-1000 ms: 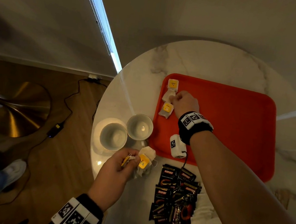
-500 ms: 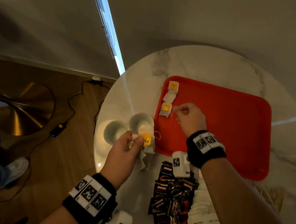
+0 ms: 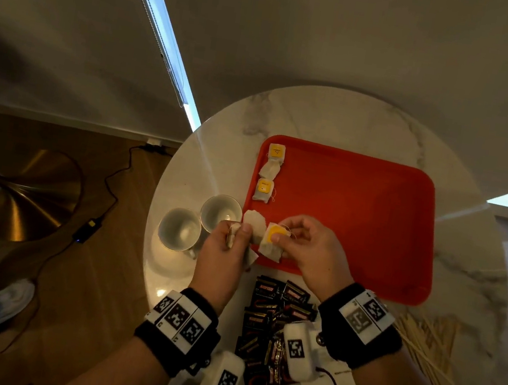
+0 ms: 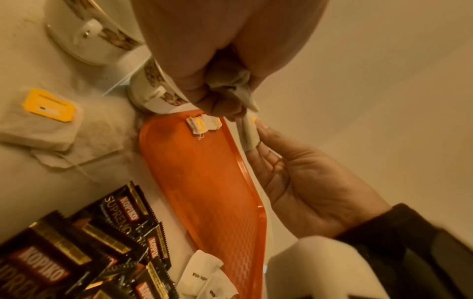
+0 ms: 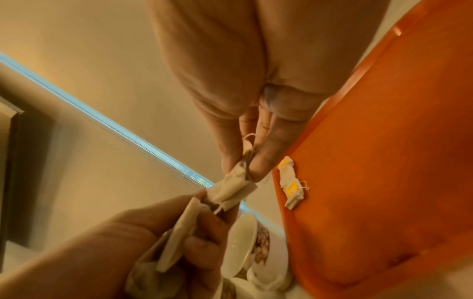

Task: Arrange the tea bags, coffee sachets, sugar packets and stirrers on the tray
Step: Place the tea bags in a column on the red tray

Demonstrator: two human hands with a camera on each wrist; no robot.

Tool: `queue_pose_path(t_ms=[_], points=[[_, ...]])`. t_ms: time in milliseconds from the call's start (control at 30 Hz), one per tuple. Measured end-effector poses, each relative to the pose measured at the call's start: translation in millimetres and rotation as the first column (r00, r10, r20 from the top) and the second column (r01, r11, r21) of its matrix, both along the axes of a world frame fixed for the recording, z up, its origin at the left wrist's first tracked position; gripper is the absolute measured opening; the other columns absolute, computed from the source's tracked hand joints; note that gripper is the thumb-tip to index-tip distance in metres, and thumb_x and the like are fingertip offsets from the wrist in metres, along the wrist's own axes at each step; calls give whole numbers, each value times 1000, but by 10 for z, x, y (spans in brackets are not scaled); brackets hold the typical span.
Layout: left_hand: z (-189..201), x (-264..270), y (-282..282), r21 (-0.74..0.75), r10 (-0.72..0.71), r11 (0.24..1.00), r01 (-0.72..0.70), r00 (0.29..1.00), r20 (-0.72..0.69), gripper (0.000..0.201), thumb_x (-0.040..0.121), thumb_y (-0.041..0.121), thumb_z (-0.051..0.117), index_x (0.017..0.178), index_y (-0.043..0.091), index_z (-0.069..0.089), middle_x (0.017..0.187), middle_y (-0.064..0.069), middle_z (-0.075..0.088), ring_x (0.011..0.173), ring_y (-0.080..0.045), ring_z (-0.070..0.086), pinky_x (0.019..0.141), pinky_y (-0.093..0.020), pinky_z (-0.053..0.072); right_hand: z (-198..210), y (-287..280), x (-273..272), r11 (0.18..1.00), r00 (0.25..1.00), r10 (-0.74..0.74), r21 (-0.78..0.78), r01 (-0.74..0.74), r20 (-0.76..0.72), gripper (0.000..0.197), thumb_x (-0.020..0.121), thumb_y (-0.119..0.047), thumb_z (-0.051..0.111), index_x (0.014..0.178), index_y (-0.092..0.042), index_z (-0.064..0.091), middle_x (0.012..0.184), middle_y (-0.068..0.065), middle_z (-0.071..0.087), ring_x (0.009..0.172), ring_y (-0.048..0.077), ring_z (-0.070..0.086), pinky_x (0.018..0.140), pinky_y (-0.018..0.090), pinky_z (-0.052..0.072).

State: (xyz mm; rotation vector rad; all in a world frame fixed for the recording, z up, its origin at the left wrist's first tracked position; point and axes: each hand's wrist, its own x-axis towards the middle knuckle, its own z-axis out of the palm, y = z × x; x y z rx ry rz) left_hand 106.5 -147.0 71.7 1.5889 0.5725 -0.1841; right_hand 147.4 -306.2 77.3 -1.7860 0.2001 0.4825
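Note:
A red tray (image 3: 358,215) lies on the round marble table. Two tea bags with yellow tags (image 3: 264,190) lie in a column at its far left, seen too in the right wrist view (image 5: 291,186). Over the tray's near left corner my left hand (image 3: 237,234) grips a small bunch of tea bags (image 4: 230,81). My right hand (image 3: 282,235) pinches one yellow-tagged tea bag (image 3: 272,245) from that bunch between thumb and fingers (image 5: 258,161). Black coffee sachets (image 3: 273,315) are heaped on the table near the tray. White sugar packets (image 4: 204,277) lie beside them.
Two empty cups (image 3: 180,229) (image 3: 221,213) stand left of the tray. More tea bags (image 4: 43,125) lie on the table beside them. Wooden stirrers (image 3: 428,346) lie at the table's right, near the tray's corner. The table edge curves close on the left.
My right hand drew back from the tea bags on the tray and took hold of a tea bag at my left hand. My left hand lifted its bunch toward the tray's near left corner.

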Motion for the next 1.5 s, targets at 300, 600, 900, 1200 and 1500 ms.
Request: queue_pose_path(t_ms=[300,600,900,1200,1500], points=[[-103,-61,238,108,53,993,-53,999,-1,21,101,42,54,102,24,65,92,2,74,90,-14,70,82,-39,57,-533,57,645,975,993,64,-206,-84,-103,13,102,-12,56,111,-16,64,104,-1,66,90,12,68,67,19,56],[-174,-178,421,140,-22,990,23,1000,-10,17,102,37,53,104,26,65,89,9,72,85,-1,68,73,-21,53,-878,513,1033,799,946,321,-524,-294,-41,5,94,-20,67,98,-19,68,78,-9,61,75,10,60,67,22,44],[-143,-87,378,149,-20,989,22,1000,-14,16,101,39,54,105,26,64,91,9,72,87,1,66,79,-25,53,-512,397,769,850,963,237,-507,-143,125,28,97,-50,57,93,-23,65,85,-1,66,78,18,62,72,37,54],[-96,-42,106,88,-57,994,57,998,0,21,102,36,53,103,18,64,86,1,75,80,-14,71,71,-34,60,-174,101,125,984,981,175,43,-172,-81,14,97,-22,64,108,-14,70,91,6,74,76,15,70,72,27,60],[-150,-293,283,2,-211,977,213,968,-138,24,104,31,53,98,10,63,85,-8,73,68,-15,66,50,-21,48,-815,207,383,969,974,104,-202,-145,-203,7,92,-19,72,97,-17,67,80,3,72,65,10,66,64,25,59]])
